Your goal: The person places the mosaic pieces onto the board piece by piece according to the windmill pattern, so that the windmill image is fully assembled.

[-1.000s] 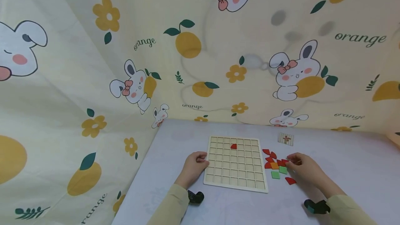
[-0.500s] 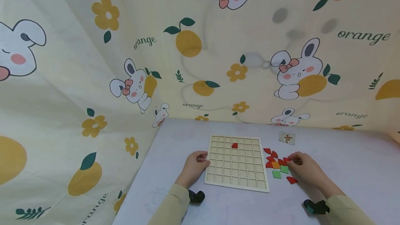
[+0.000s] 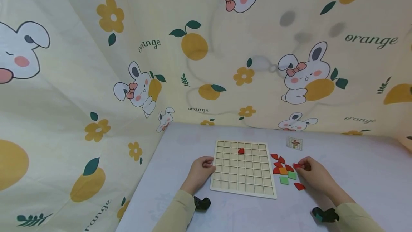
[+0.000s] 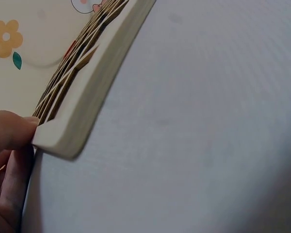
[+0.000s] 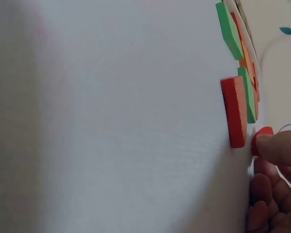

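Note:
My left hand [image 3: 199, 173] grips the left edge of a pale wooden grid board [image 3: 243, 178]; in the left wrist view the thumb [image 4: 12, 130] lies on the rim of the board [image 4: 82, 114]. One red quarter-circle tile [image 3: 241, 151] sits in an upper cell. To the right of the board, my right hand [image 3: 313, 173] pinches a red tile [image 3: 297, 165] between thumb and fingers, at the edge of the loose tiles. The right wrist view shows this red tile [image 5: 263, 138] at the thumb tip, partly covered by it.
Several red tiles [image 3: 281, 160], an orange tile [image 3: 283, 170] and two green tiles [image 3: 284, 180] lie right of the board. A separate red tile [image 3: 299, 186] is nearer the front. Behind them lies a small pattern card [image 3: 294, 143]. A patterned curtain [image 3: 206, 74] stands behind the table.
The right hand has drawn its red tile slightly right, and a gap now shows between it and the neighbouring red tile. The left hand stays on the board.

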`<state>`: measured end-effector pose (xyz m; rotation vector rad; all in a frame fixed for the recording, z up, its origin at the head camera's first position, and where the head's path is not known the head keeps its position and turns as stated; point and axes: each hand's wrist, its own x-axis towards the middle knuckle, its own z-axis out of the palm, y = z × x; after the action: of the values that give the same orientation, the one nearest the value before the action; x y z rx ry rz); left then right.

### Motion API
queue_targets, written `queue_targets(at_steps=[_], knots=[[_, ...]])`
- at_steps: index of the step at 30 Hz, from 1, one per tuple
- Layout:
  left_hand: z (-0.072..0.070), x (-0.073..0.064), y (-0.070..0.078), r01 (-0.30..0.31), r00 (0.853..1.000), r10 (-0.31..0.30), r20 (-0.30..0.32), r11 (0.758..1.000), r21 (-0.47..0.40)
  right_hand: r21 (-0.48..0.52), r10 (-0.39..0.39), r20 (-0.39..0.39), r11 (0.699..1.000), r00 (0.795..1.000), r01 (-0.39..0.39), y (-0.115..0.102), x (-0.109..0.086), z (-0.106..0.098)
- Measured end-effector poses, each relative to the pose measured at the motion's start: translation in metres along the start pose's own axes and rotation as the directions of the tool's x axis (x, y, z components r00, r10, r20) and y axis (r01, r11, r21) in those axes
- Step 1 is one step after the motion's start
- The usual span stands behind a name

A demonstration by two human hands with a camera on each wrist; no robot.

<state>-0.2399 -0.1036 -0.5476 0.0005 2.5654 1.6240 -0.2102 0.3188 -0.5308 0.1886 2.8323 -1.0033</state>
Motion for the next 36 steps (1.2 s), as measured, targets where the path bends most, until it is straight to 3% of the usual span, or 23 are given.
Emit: queue_targets(at_steps=[10, 16, 36], knots=[[0.0, 0.001, -0.002, 0.003, 1.0, -0.003, -0.005, 1.0, 0.0, 0.043, 0.005, -0.025, 0.999, 1.0, -0.003, -0.013, -0.004, -0.007], [0.0, 0.0, -0.001, 0.001, 1.0, -0.001, -0.002, 1.0, -0.007, 0.067, -0.034, -0.036, 0.997, 0.999, 0.036, -0.026, -0.003, -0.007], [0.0, 0.0, 0.0, -0.009, 1.0, 0.009, -0.001, 0.999, -0.035, 0.129, -0.106, -0.039, 0.985, 0.994, 0.11, -0.074, 0.005, 0.02]])
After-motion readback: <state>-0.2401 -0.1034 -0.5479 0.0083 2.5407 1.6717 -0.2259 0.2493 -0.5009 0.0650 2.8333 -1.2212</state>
